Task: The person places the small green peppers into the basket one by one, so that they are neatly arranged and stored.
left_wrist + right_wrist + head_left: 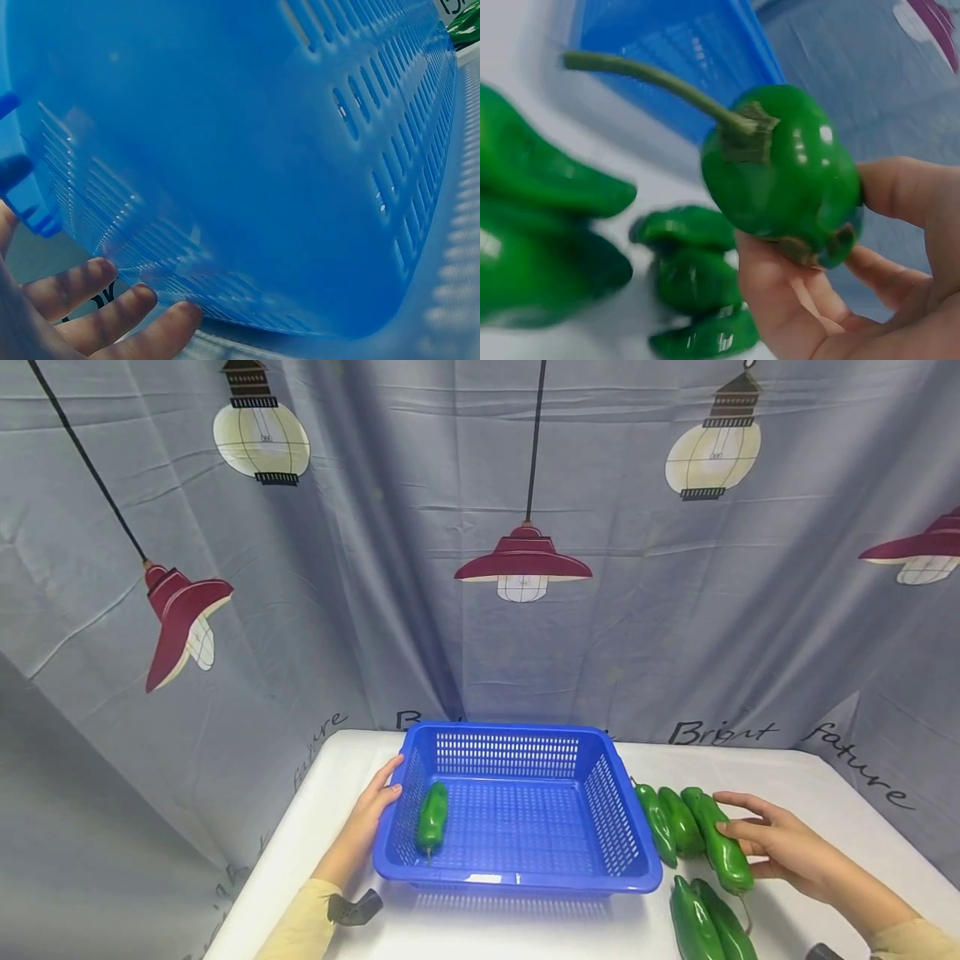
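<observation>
My right hand (787,847) grips a long green pepper (726,852) above the table's right side. In the right wrist view, its stem points to the upper left, brown marks show underneath, and the thumb and fingers pinch its sides. Other green peppers (678,822) lie just behind and left of it. Two more green peppers (693,918) lie nearer the front. A blue plastic basket (517,881) stands mid-table, one green pepper (432,817) lying inside at the left. My left hand (367,814) holds the basket's left rim, several fingers outside its wall.
The white table (600,935) carries everything. A grey-blue curtain (420,635) printed with lamps hangs close behind the table and around its sides. The basket has raised, slotted walls.
</observation>
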The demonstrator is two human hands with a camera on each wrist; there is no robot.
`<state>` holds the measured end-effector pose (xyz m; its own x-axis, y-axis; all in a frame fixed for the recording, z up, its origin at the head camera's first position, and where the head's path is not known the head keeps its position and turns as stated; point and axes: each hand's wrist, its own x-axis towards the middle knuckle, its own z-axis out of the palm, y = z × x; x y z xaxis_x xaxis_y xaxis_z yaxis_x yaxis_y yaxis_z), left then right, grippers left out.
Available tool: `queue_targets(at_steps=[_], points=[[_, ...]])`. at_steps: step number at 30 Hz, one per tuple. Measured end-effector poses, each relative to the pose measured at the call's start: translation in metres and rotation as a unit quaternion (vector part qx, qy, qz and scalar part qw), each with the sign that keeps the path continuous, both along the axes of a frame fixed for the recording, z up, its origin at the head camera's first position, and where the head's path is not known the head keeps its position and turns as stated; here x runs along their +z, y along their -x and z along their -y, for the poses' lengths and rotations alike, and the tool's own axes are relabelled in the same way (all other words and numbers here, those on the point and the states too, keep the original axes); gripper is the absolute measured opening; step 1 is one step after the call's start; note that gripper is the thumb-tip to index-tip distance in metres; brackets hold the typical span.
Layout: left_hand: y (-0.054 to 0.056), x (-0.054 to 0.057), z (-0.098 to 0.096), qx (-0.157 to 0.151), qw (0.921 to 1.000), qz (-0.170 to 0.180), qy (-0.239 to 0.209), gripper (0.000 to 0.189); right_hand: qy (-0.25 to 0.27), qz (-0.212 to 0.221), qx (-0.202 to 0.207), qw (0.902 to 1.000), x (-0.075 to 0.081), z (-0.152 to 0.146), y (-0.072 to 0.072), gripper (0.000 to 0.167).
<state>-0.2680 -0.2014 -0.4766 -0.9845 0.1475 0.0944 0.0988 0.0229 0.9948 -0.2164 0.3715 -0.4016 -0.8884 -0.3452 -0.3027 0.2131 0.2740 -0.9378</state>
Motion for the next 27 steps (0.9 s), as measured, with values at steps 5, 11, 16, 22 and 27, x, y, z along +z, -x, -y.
queue_targets(at_steps=[5, 11, 16, 22, 27], points=[[0.000, -0.001, 0.001, 0.002, 1.0000, -0.001, 0.000, 0.057, -0.024, -0.019, -0.021, 0.9993, 0.014, 0.029, 0.014, 0.054], [-0.001, -0.001, 0.002, 0.003, 1.0000, -0.005, 0.002, 0.057, -0.041, -0.033, -0.048, 0.9975, 0.032, 0.066, 0.028, 0.075], [-0.001, -0.001, 0.001, 0.003, 1.0000, -0.007, 0.005, 0.057, -0.032, -0.035, -0.046, 0.9978, 0.041, 0.090, 0.036, 0.076], [0.000, -0.001, 0.000, 0.005, 1.0000, -0.003, -0.002, 0.056, -0.020, -0.032, -0.037, 0.9986, 0.046, 0.116, 0.049, 0.076], [0.001, -0.001, -0.001, 0.006, 1.0000, -0.003, -0.002, 0.056, -0.011, -0.029, -0.038, 0.9988, 0.050, 0.137, 0.060, 0.073]])
